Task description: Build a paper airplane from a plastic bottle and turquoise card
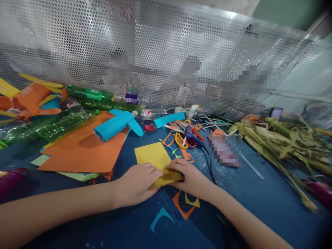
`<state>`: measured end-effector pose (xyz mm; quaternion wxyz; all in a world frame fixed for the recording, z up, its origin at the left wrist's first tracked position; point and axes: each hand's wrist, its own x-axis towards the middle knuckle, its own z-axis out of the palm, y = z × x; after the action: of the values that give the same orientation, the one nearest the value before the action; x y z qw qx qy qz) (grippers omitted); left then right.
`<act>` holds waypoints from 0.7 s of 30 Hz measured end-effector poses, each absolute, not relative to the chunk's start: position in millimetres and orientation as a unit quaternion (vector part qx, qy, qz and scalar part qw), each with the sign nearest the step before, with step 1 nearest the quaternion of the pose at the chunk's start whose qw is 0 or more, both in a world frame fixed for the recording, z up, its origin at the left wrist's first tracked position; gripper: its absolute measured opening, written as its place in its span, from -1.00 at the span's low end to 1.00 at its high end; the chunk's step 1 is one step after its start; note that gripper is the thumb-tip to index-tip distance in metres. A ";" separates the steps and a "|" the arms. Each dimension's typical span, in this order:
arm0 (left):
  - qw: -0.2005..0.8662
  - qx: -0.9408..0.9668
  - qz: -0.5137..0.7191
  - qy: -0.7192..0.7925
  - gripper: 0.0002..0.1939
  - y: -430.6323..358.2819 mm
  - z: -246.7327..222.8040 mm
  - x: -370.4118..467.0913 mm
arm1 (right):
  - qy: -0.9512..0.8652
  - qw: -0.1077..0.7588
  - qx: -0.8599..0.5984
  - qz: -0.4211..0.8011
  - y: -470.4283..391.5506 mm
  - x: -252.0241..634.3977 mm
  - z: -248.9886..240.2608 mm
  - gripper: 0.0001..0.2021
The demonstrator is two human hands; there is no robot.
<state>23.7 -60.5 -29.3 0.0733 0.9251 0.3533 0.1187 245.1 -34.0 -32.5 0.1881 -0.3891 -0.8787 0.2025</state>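
Note:
A sheet of yellow paper [151, 152] lies on the blue table in front of me. Its near part is folded or curled up between my hands. My left hand [137, 181] grips the left side of this part, its fingers bent over the top. From the right, my right hand [192, 178] pinches the other end, thumb below and fingers above. Below my hands are an orange paper offcut [181, 208], a yellow one beside it and a blue offcut [159, 218]. Whether the yellow paper is creased there is hidden by my fingers.
Scissors [181, 140], a blue glue gun [194, 136] with its cord and paper scraps lie beyond my hands. Left are orange sheets [88, 152], a blue paper roll [114, 125] and green bottles [54, 126]. Corn husks [282, 141] lie right; perforated metal mesh [155, 45] stands behind.

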 end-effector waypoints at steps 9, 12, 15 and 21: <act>0.269 0.780 0.243 0.510 -0.54 -43.8 -45.4 15.1 | -0.769 0.258 -0.494 0.314 -17.3 252.8 -47.3 -0.84; 0.275 0.787 0.240 0.497 -0.58 -41.3 -46.0 15.9 | -0.757 0.265 -0.509 0.311 -17.5 248.8 -49.9 -0.81; 0.268 0.803 0.234 0.479 -0.69 -39.2 -48.7 15.8 | -0.752 0.265 -0.524 0.300 -16.8 245.3 -50.9 -0.82; 0.248 0.840 0.236 0.422 -0.88 -34.2 -54.8 14.2 | -0.746 0.265 -0.544 0.278 -15.6 241.7 -53.1 -0.80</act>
<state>14.2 -34.2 -54.8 0.2483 0.8396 0.4216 0.2358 241.7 -15.6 -53.1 0.2650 -0.5442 -0.7460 0.2777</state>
